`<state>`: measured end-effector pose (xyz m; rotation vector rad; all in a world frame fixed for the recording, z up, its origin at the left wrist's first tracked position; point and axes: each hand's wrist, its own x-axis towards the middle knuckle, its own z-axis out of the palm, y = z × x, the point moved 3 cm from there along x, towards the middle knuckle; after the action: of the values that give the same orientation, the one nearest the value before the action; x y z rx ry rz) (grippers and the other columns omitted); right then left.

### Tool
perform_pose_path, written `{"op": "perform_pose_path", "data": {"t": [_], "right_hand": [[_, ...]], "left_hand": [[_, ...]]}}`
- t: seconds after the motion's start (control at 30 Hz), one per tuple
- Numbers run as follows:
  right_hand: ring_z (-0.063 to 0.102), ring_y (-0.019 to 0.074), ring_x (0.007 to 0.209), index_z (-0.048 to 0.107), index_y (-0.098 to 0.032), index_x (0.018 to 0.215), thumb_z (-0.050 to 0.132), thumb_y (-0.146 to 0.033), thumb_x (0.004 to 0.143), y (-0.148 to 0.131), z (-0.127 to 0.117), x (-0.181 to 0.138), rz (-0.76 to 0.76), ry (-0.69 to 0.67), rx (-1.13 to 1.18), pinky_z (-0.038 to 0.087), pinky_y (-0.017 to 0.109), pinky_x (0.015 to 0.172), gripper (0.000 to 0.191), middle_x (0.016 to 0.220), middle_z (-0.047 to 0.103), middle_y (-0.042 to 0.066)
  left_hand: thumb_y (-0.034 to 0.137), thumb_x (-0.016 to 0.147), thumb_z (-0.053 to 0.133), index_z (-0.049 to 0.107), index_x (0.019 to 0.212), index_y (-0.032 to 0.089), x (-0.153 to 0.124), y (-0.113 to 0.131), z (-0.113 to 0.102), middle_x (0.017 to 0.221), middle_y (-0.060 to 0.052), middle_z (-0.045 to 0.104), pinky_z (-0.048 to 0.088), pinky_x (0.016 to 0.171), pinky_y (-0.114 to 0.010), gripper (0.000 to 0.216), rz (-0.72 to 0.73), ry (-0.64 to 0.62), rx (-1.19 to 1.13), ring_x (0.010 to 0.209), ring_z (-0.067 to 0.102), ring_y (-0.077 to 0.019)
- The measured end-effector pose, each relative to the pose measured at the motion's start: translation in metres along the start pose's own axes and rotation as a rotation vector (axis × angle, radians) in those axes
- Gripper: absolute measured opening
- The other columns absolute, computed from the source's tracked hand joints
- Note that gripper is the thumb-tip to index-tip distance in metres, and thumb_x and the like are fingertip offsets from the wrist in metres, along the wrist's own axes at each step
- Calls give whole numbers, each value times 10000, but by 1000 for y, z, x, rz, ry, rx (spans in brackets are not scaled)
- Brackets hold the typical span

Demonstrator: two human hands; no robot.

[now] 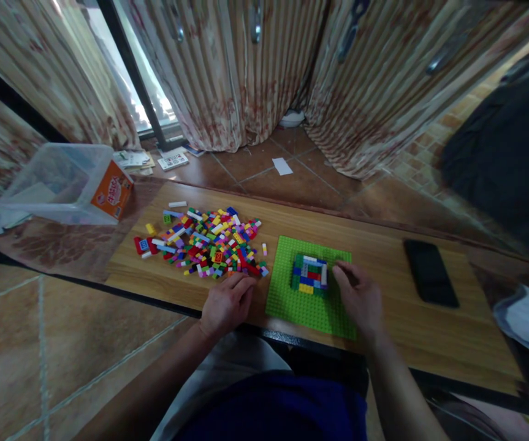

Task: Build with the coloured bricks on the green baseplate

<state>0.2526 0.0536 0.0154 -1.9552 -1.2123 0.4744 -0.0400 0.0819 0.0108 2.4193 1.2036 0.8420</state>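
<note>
Bare hands flank a green studded baseplate point(312, 318) on a wood-grain counter point(388, 306), where a rectangular toy-brick structure point(310, 275) sits near the plate's middle, rimmed in green, blue, white and yellow, with red at its centre. The right hand point(360, 299) is poised over the plate's right side, thumb and fingers curled just beside the structure; whether its grip has a brick or is bare cannot be told. The left hand point(227, 301) rests at the near edge of a loose, multicoloured brick pile point(206, 242), fingers bent inward, the contents of its grip likewise hidden. The step in hand appears to be fitting or adjusting bricks along the structure's right wall. The next move, by that reading, calls for a light pinch, alignment with the studs and a straight downward press, with the left hand well placed to pick from the pile. A black smartphone point(430, 272) lies at right; a clear plastic bin point(62, 205) with an orange label point(111, 190) stands at left.
</note>
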Motion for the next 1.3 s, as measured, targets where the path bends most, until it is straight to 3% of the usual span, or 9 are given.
{"op": "perform_pose_path", "data": {"t": [0.27,0.87,1.0,1.13,1.3], "right_hand": [[599,246,1072,686,-203,1090,615,-520,824,-2,2,-17,-138,-93,-76,442,456,987,420,1129,673,110],[610,254,1041,699,-200,1057,680,-571,739,2,3,-9,-66,-134,-33,448,469,961,489,1114,672,103],[631,257,995,690,-183,1074,660,-574,764,-3,0,-13,-59,-63,-59,480,451,907,500,1093,685,113],[636,242,975,693,-193,1051,606,-497,849,-31,12,-28,-232,28,-63,493,430,893,376,1054,693,103],[609,226,1023,692,-213,1065,564,-343,906,-73,57,-46,-507,-109,-64,484,416,925,241,1060,692,92]], "left_hand": [[170,936,503,636,1025,188,0,0,1,1002,-57,670,549,769,-270,161,-5,4,3,887,654,-160],[172,937,499,640,1001,189,-1,-2,1,979,-59,668,540,771,-273,156,-12,3,-14,884,648,-166],[158,931,498,642,971,185,-4,-3,1,975,-68,664,547,781,-280,152,-11,19,-39,904,649,-174],[150,927,493,644,958,182,-5,-2,1,953,-68,666,550,745,-275,157,-4,28,-42,857,653,-170],[148,928,490,647,970,181,-6,1,-2,927,-66,669,548,718,-256,166,-3,53,-81,823,651,-157]]}}
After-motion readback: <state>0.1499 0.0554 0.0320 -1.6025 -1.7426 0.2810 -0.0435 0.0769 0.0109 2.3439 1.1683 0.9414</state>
